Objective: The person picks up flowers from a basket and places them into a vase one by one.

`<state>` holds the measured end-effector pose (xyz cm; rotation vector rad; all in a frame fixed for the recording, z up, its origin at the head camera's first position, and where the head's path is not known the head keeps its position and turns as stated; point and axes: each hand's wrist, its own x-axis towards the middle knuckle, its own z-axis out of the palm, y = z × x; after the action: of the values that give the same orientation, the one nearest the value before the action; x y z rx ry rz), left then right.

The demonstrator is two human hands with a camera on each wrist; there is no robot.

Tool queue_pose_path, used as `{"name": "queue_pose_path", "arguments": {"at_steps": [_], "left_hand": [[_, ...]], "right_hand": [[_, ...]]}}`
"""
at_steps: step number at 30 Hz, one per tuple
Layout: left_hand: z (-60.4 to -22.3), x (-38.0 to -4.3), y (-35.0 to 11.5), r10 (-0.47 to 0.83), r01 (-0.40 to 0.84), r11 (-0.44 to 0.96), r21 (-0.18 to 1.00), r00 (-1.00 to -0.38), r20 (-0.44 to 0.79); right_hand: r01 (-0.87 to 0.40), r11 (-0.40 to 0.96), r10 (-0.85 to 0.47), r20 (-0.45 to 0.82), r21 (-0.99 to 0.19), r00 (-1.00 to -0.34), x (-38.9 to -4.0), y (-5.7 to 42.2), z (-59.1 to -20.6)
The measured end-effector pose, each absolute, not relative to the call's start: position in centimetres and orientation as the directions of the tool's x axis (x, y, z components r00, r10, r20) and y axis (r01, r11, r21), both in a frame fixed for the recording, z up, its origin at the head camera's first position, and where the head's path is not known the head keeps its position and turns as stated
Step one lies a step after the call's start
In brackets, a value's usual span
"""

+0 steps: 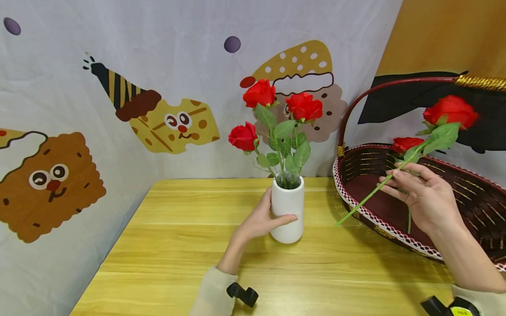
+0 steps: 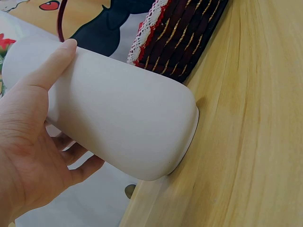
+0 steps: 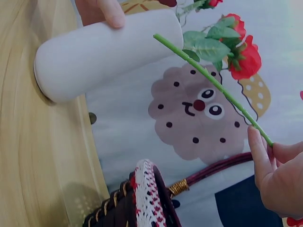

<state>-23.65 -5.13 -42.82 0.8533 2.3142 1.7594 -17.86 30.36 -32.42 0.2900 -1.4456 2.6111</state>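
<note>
A white vase (image 1: 290,199) stands upright on the wooden table with three red roses (image 1: 304,106) in it. My left hand (image 1: 257,219) holds the vase from its left side, the thumb (image 2: 64,56) across its front and the other fingers behind. To the right, over the basket, my right hand (image 1: 435,204) pinches the green stem of another red rose (image 1: 450,112). That stem slants down and left, its cut end (image 3: 158,38) in the air apart from the vase. Behind the right hand, a further red rose (image 1: 406,144) shows in the basket, partly hidden.
A dark red woven basket (image 1: 356,162) with white lace trim and a tall arched handle stands on the right of the table (image 1: 189,228). A cloth (image 1: 189,26) printed with cartoon sweets hangs behind the table's back edge.
</note>
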Motion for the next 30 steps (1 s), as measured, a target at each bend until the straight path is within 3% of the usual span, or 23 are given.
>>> {"name": "queue_pose_path", "arguments": {"at_steps": [13,22,30], "left_hand": [[-42.9,-23.7,-5.2,0.494,0.365,0.172,0.915,-0.836,0.241],[-42.6,-23.5,-5.2,0.497,0.378,0.183,0.908,-0.832,0.246],[-42.6,-23.5,-5.1,0.499,0.371,0.166,0.913,-0.831,0.247]], "right_hand": [[-0.258,-0.543,-0.029,0.325,-0.799,-0.945,-17.4,28.2,-32.0],[-0.339,-0.459,-0.022,0.391,-0.822,-0.920,-17.1,26.5,-31.5],[-0.420,-0.376,0.077,0.424,-0.826,-0.902,-17.1,25.5,-30.1]]}}
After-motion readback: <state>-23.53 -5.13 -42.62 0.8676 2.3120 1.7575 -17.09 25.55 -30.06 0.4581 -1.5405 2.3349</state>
